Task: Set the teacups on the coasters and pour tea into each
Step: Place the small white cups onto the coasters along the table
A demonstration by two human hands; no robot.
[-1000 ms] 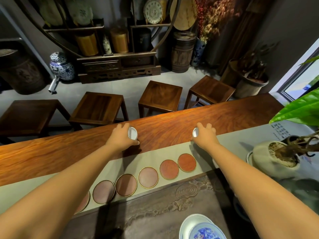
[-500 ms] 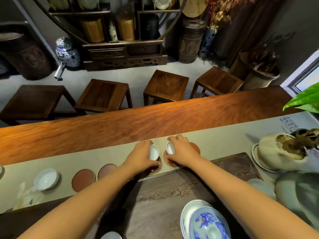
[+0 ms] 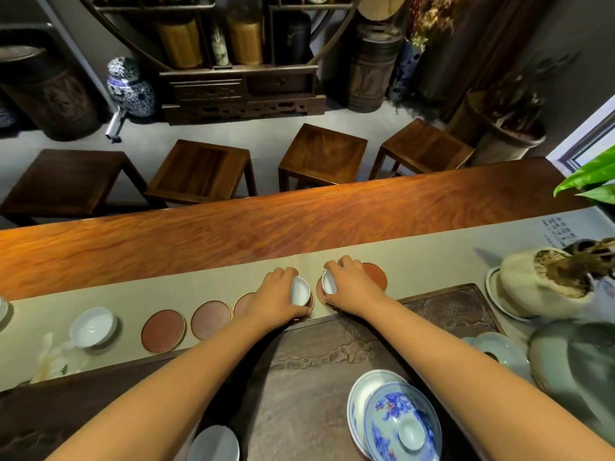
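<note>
A: Where are the two teacups?
B: One in each hand. The left hand (image 3: pixel 276 296) grips a white teacup (image 3: pixel 300 290) by its rim, the mouth tipped toward the right hand; it sits over a coaster (image 3: pixel 310 302) that barely shows beneath.
A: And the other?
B: The right hand (image 3: pixel 349 287) pinches the second teacup (image 3: pixel 328 281), mouth tipped back toward the left hand, over another coaster (image 3: pixel 320 292). I cannot tell whether either cup touches down.
A: The remaining coasters?
B: One bare red coaster (image 3: pixel 376 276) lies just beyond the right hand's knuckles. Left of the left hand run three more: a half-hidden one (image 3: pixel 244 304), a pink one (image 3: pixel 211 320), a red one (image 3: pixel 163 331).
A: All on the desk?
B: On the grey runner (image 3: pixel 199 284) across the desk (image 3: pixel 266 227). Past the coasters, farther left, sits a white bowl (image 3: pixel 92 327).
</note>
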